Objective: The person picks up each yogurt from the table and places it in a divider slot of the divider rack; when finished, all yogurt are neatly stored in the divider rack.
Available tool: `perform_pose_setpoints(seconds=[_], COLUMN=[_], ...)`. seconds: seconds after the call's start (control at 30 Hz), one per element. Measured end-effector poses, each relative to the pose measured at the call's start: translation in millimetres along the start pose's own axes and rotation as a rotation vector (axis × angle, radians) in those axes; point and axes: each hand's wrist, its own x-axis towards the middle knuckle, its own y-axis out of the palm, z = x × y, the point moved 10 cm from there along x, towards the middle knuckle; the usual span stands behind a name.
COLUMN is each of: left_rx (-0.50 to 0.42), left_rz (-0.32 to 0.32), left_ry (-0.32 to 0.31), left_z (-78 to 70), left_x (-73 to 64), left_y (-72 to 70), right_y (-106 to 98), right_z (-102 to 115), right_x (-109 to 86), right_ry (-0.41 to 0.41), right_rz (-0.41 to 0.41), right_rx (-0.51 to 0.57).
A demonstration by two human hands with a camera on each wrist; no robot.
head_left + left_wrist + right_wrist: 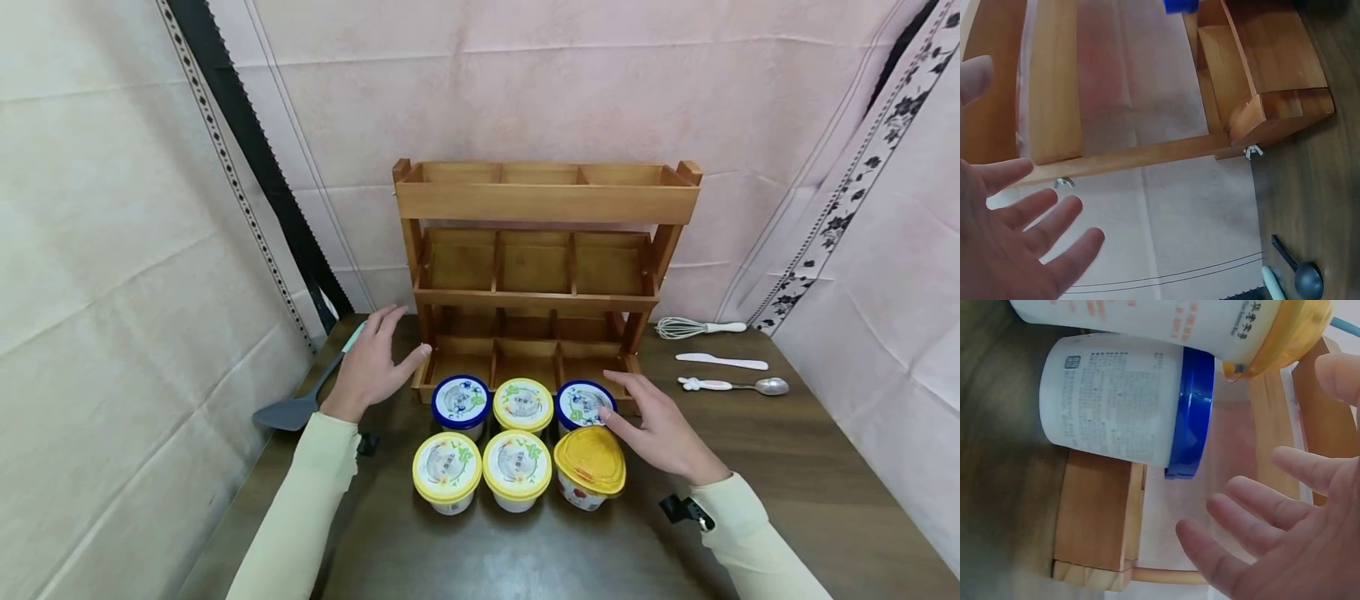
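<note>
My left hand (369,362) hovers beside the left end of a wooden three-tier rack (547,202), fingers spread and holding nothing. In the left wrist view its fingers (1075,253) stretch out beside the rack's frame. My right hand (663,425) is held over the right side of a group of lidded cups, fingers extended. Its thumb overlaps a blue-lidded cup (581,402) in the head view; the right wrist view shows the palm empty. Just in front is a cup with a plain yellow lid (590,460). Beside these stand yellow-lidded cups (517,462) and another blue-lidded cup (461,400).
A grey spatula (288,412) lies at the table's left edge, with a black ladle (1309,280) visible in the left wrist view. On the right lie a whisk (701,327), a white knife (722,361) and a spoon (735,385). Fabric curtains (525,92) surround the table.
</note>
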Motion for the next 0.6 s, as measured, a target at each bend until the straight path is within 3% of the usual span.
perform_pose_setpoints(seconds=[0.3, 0.6], left_rx=[-0.203, -0.372], left_rz=[-0.108, -0.135], left_ry=[0.048, 0.041], left_z=[9.2, 17.2], left_x=[22.5, 48.6], left_y=[-5.6, -10.4], right_y=[0, 8], right_z=[-17, -25], right_x=[-3.1, -8.3], right_ry=[0.024, 0.043], right_rz=[-0.001, 0.006], right_rx=[0.095, 0.155])
